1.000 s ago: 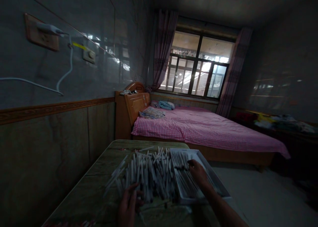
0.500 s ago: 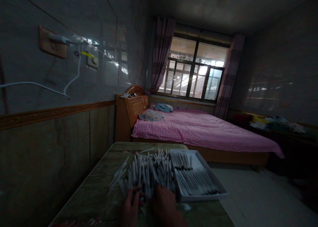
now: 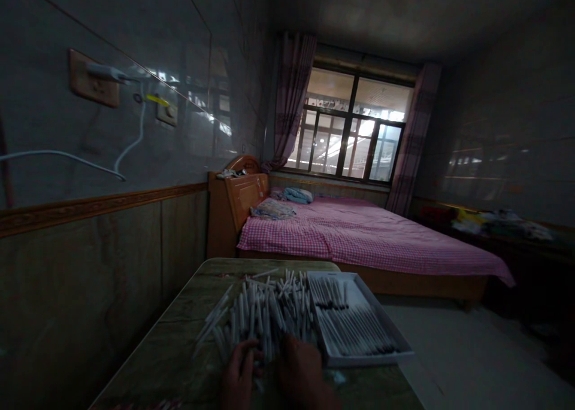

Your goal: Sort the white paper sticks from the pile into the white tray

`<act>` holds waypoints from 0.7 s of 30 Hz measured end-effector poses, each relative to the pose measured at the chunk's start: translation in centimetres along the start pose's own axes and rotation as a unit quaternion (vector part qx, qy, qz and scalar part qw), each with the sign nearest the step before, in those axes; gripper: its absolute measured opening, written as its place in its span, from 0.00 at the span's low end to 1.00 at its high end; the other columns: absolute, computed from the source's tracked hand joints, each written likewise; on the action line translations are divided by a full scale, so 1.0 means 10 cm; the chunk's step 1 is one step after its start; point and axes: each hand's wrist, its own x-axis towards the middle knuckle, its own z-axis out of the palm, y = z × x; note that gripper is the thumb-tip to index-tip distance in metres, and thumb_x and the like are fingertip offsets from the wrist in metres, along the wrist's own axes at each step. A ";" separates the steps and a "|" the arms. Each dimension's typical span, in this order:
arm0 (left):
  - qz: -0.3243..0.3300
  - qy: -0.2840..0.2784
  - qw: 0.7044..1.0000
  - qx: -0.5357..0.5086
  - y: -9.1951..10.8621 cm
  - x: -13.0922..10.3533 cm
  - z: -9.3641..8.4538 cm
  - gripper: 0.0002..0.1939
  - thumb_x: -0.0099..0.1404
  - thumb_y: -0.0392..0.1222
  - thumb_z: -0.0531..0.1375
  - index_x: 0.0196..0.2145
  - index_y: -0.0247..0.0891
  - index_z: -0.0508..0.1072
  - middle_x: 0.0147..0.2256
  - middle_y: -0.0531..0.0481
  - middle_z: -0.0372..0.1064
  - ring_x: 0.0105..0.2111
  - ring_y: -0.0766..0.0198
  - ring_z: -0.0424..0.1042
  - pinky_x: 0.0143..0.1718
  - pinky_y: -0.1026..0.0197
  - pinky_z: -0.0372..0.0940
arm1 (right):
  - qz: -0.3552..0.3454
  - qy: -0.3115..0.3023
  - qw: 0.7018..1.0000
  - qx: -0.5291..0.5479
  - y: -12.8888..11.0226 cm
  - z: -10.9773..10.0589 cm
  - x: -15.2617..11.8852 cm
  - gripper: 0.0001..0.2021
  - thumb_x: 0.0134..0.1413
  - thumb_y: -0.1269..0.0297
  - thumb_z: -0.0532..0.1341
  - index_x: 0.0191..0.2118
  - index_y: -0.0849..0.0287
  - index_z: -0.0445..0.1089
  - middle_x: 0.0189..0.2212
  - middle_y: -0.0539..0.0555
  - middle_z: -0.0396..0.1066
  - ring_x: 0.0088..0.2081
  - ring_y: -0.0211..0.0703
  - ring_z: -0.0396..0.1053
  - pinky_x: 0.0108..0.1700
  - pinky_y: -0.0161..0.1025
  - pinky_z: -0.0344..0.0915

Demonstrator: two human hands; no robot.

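A loose heap of pale, thin, pen-like sticks [image 3: 263, 308] lies on the table, most of them pointing away from me. At the heap's near left edge is my left hand [image 3: 238, 371], its fingers curled together; what they hold, if anything, is too dark to make out. Close beside it, my right hand [image 3: 300, 368] is closed at the near edge of the heap, and its fingertips are hidden. To the right of the heap stands a shallow white tray [image 3: 366, 290], holding two rows of similar sticks [image 3: 354, 329] with dark near ends.
The table [image 3: 166, 338] has a green, marbled-looking top. Beyond it stands a bed [image 3: 359, 230] with a pink checked cover and a wooden headboard [image 3: 245, 194]. A tiled wall [image 3: 112, 266] runs along the left, with a plugged-in white cable [image 3: 141, 123].
Both hands have shifted very slightly at the near edge of the heap. The sticks and the tray look unchanged.
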 end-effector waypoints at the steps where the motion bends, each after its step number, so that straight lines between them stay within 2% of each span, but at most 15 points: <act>1: -0.001 0.001 1.000 0.001 -0.01 0.01 0.00 0.28 0.45 0.69 0.62 0.32 0.42 0.75 0.24 0.50 0.77 0.19 0.59 0.72 0.19 0.59 0.64 | 0.003 0.006 1.000 -0.001 0.01 -0.02 0.02 0.14 0.58 0.72 0.57 0.45 0.56 0.77 0.41 0.59 0.81 0.44 0.56 0.79 0.40 0.41 0.71; 5: 0.000 -0.011 1.000 0.003 -0.05 0.02 -0.01 0.29 0.47 0.68 0.63 0.35 0.41 0.75 0.25 0.49 0.78 0.20 0.58 0.73 0.22 0.58 0.66 | 0.007 0.013 1.000 0.002 0.06 -0.03 0.09 0.13 0.61 0.71 0.55 0.45 0.58 0.76 0.42 0.59 0.81 0.45 0.56 0.79 0.41 0.41 0.71; 8: -0.003 -0.006 1.000 0.000 -0.05 0.01 0.00 0.32 0.45 0.71 0.63 0.35 0.40 0.75 0.25 0.48 0.78 0.20 0.58 0.73 0.21 0.59 0.64 | -0.007 0.008 1.000 0.002 0.04 0.04 0.07 0.14 0.58 0.71 0.57 0.46 0.59 0.76 0.42 0.62 0.81 0.45 0.59 0.79 0.41 0.44 0.71; 11: -0.007 -0.004 1.000 -0.004 -0.01 -0.01 0.02 0.33 0.43 0.72 0.63 0.33 0.40 0.75 0.24 0.48 0.78 0.19 0.59 0.72 0.19 0.60 0.63 | -0.008 0.012 1.000 0.007 -0.01 0.11 0.03 0.16 0.56 0.73 0.57 0.47 0.57 0.76 0.41 0.62 0.81 0.44 0.58 0.79 0.41 0.44 0.71; 15: -0.002 0.001 1.000 0.001 0.05 -0.02 0.02 0.32 0.43 0.73 0.62 0.32 0.41 0.75 0.23 0.49 0.78 0.19 0.58 0.73 0.20 0.58 0.65 | -0.011 0.002 1.000 0.004 -0.07 0.17 0.01 0.16 0.54 0.72 0.59 0.48 0.56 0.76 0.44 0.63 0.80 0.46 0.58 0.78 0.45 0.46 0.71; 18: -0.005 -0.010 1.000 0.001 0.06 -0.01 0.00 0.32 0.43 0.73 0.63 0.32 0.42 0.75 0.24 0.48 0.78 0.21 0.56 0.75 0.21 0.57 0.67 | -0.028 -0.001 1.000 0.008 -0.06 0.20 0.00 0.16 0.56 0.70 0.61 0.50 0.57 0.76 0.45 0.63 0.79 0.48 0.60 0.77 0.49 0.48 0.70; 21: -0.014 -0.032 0.999 -0.005 0.02 0.01 -0.03 0.31 0.44 0.71 0.64 0.33 0.41 0.76 0.25 0.48 0.79 0.20 0.57 0.75 0.21 0.59 0.67 | -0.026 0.016 1.000 0.001 -0.03 0.25 0.00 0.17 0.56 0.73 0.60 0.51 0.57 0.75 0.45 0.63 0.80 0.48 0.60 0.77 0.49 0.49 0.71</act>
